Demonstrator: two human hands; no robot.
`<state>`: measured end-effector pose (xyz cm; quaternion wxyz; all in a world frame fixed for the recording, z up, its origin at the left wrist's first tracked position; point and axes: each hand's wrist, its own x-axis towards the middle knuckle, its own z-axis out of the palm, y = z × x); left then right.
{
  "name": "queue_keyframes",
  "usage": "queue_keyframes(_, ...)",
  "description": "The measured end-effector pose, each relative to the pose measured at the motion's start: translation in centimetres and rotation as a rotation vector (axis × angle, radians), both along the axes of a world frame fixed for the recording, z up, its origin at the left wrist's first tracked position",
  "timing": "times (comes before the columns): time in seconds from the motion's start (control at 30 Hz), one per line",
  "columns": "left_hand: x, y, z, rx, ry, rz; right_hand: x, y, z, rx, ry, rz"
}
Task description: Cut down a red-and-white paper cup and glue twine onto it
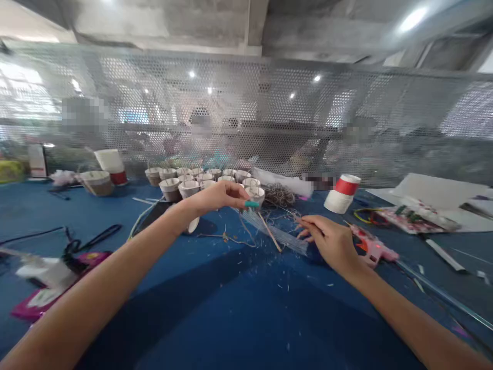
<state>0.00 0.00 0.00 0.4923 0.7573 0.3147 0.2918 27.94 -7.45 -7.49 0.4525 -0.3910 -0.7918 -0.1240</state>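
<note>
Perforated screen spans the back, behind blue worktop. Small pots with looped handles packed in rows near the screen. Magenta power strip at far left, white plugs on it. Clear plastic sleeves lie flat between and below the hands. Right hand just beside their right end, palm down, thumb and fingers drawn together by a thin strand; can't tell if it's pinched. Left hand over the front right of the pots, thumb and forefinger curved toward each other; grip unclear. Pink glue gun just right of the right hand. Red and white cup stack behind it, tilted. Twine tangle right of the pots. Thin brown stick lies across the sleeves. Teal piece at the left fingertips, nail or object unclear.
</note>
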Motion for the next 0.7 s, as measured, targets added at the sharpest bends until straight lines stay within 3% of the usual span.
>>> queue_keyframes(0.37, -1.0, 0.7, 0.0, 0.010, -0.015, 0.042, 0.1, 0.0, -0.1, -0.174, 0.147, 0.033)
queue_keyframes(0.7, -1.3, 0.6, 0.2, -0.016, -0.018, 0.003, 0.0, -0.2, 0.0, -0.098, 0.091, -0.038)
